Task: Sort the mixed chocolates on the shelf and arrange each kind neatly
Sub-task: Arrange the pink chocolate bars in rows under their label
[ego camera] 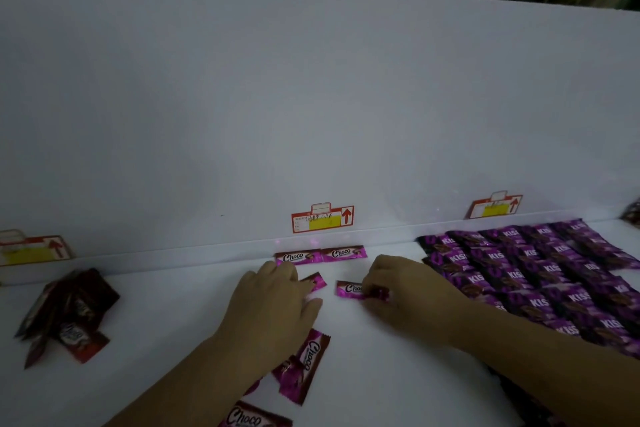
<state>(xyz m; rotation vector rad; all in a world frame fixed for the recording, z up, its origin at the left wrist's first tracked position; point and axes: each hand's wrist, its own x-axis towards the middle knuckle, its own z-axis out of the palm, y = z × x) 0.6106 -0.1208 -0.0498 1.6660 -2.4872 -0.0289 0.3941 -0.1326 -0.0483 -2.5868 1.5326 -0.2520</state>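
Two pink Choco bars (320,255) lie end to end against the shelf's back wall. My left hand (273,302) rests palm down on another pink Choco bar (314,281), which shows only at its right end. My right hand (398,288) pinches the right end of a pink Choco bar (349,289) lying flat on the white shelf (173,340). Several loose pink Choco bars (304,364) lie near my left forearm. Purple Kiss bars (540,274) sit in neat rows at the right.
A loose heap of dark red Choco bars (69,312) lies at the left. Red and yellow price tags (322,218) hang on the white back wall, with others at the far left (33,250) and right (495,206).
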